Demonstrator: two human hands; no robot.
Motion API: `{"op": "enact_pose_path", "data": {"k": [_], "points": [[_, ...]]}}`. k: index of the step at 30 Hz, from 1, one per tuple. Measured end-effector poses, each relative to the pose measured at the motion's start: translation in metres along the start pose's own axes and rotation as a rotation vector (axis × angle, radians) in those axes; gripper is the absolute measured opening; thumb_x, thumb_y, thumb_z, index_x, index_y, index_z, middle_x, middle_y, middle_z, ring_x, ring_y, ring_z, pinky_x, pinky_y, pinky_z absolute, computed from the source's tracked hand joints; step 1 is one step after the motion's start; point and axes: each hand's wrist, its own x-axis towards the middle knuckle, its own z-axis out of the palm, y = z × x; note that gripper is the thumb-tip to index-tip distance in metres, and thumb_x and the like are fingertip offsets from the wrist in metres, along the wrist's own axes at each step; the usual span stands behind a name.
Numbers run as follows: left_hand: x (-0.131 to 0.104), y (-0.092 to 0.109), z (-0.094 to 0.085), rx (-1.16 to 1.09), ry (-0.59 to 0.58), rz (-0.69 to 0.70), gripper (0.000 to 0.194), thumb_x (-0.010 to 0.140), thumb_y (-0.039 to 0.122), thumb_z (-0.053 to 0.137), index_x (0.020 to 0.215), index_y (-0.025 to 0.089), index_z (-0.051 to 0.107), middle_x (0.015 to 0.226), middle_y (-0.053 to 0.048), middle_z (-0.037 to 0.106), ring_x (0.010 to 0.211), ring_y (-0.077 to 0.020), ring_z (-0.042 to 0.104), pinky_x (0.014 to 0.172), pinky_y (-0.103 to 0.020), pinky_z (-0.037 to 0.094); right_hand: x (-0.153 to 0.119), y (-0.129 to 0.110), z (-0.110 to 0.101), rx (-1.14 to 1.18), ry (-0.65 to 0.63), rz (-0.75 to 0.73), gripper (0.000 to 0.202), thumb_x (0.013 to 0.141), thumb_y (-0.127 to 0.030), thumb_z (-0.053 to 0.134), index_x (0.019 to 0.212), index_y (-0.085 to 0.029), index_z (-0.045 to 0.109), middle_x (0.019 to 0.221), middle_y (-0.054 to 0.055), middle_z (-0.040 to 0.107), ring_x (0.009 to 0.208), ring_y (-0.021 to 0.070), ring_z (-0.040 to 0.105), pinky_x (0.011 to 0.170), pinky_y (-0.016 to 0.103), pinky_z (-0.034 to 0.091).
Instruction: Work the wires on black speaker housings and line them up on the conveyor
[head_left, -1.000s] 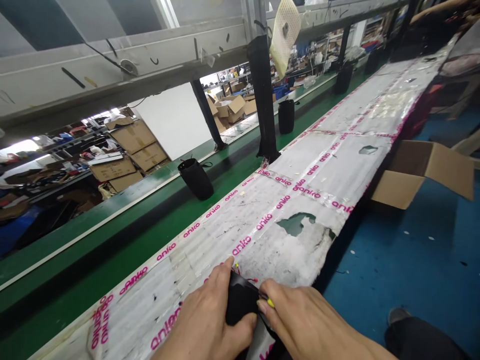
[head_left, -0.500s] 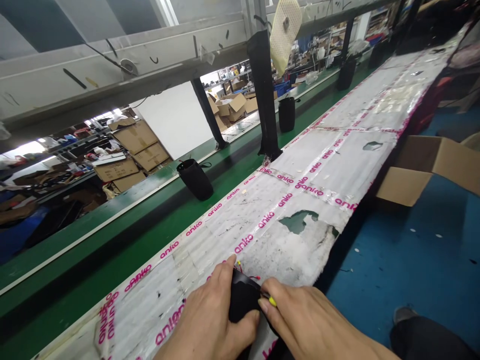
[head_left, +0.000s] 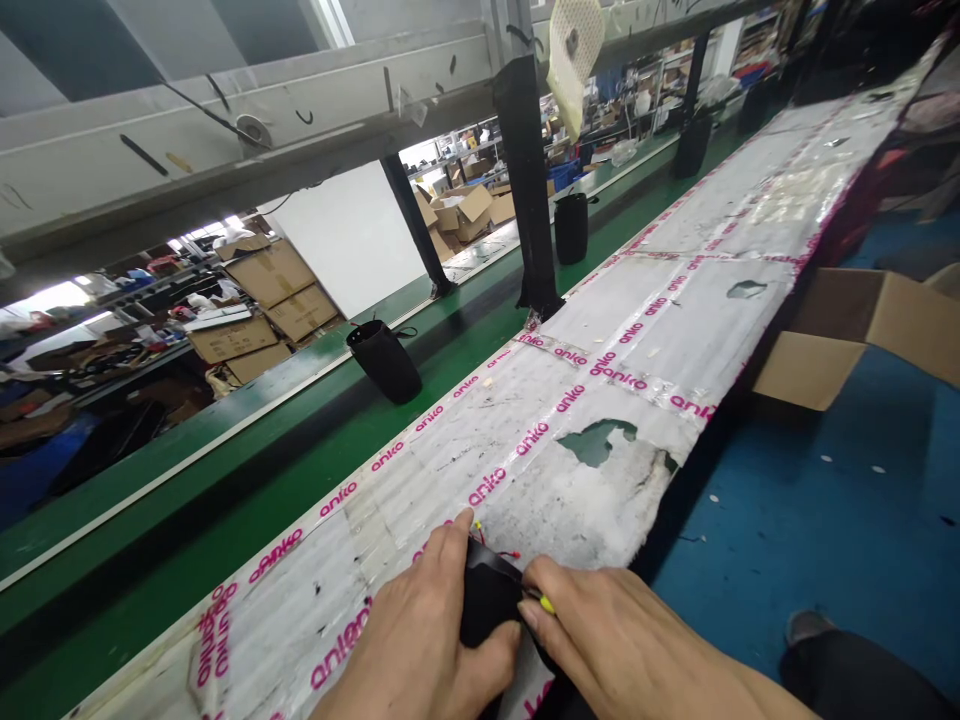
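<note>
On the near end of the padded bench, a black fabric-covered cylinder (head_left: pixel 484 600) lies tilted between my two hands. My left hand (head_left: pixel 431 625) is wrapped along its left side, thumb across the front. Thin wires with small red and yellow ends (head_left: pixel 480 530) poke out at its far open rim. At the rim's right side, my right hand (head_left: pixel 600 620) is closed in a pinch. A small yellow piece (head_left: pixel 547 604) shows beside those fingers; what it belongs to is hidden.
White sheeting with pink "anko" tape (head_left: pixel 525 440) covers the bench, torn in places. Beyond runs a green conveyor belt (head_left: pixel 300 450) carrying several similar black cylinders (head_left: pixel 386 362). A dark post (head_left: pixel 529 190) stands between. An open cardboard box (head_left: pixel 817 370) sits at right, above the blue floor.
The black cylinders on the green belt have shifted slightly left. Both my hands stay almost in the same place on the held cylinder.
</note>
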Motion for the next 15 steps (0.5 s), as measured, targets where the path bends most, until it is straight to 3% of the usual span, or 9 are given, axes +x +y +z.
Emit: {"op": "enact_pose_path", "data": {"k": [3, 10, 15], "points": [[0.001, -0.002, 0.000, 0.004, -0.018, 0.004, 0.080, 0.076, 0.039, 0.053, 0.148, 0.014, 0.030, 0.136, -0.016, 0.057, 0.120, -0.0324, 0.058, 0.102, -0.045, 0.046, 0.000, 0.001, 0.000, -0.017, 0.023, -0.020, 0.013, 0.098, -0.014, 0.041, 0.100, -0.017, 0.054, 0.077, 0.002, 0.071, 0.062, 0.0221, 0.068, 0.051, 0.034, 0.034], [0.005, -0.004, 0.000, 0.029, -0.064, -0.025, 0.084, 0.074, 0.040, 0.054, 0.149, 0.013, 0.028, 0.142, -0.018, 0.052, 0.123, -0.0343, 0.056, 0.102, -0.047, 0.046, 0.000, 0.006, 0.024, -0.023, 0.170, -0.029, 0.007, 0.096, -0.018, 0.046, 0.093, -0.020, 0.051, 0.066, 0.000, 0.065, 0.051, 0.0210, 0.063, 0.047, 0.034, 0.032], [0.007, -0.004, 0.003, 0.043, -0.069, -0.020, 0.083, 0.074, 0.041, 0.051, 0.149, 0.014, 0.027, 0.142, -0.016, 0.051, 0.119, -0.0346, 0.059, 0.099, -0.049, 0.048, 0.005, 0.004, 0.024, -0.013, 0.046, 0.017, 0.009, 0.094, -0.017, 0.044, 0.088, -0.021, 0.050, 0.059, 0.000, 0.064, 0.045, 0.0228, 0.062, 0.042, 0.035, 0.021]]}}
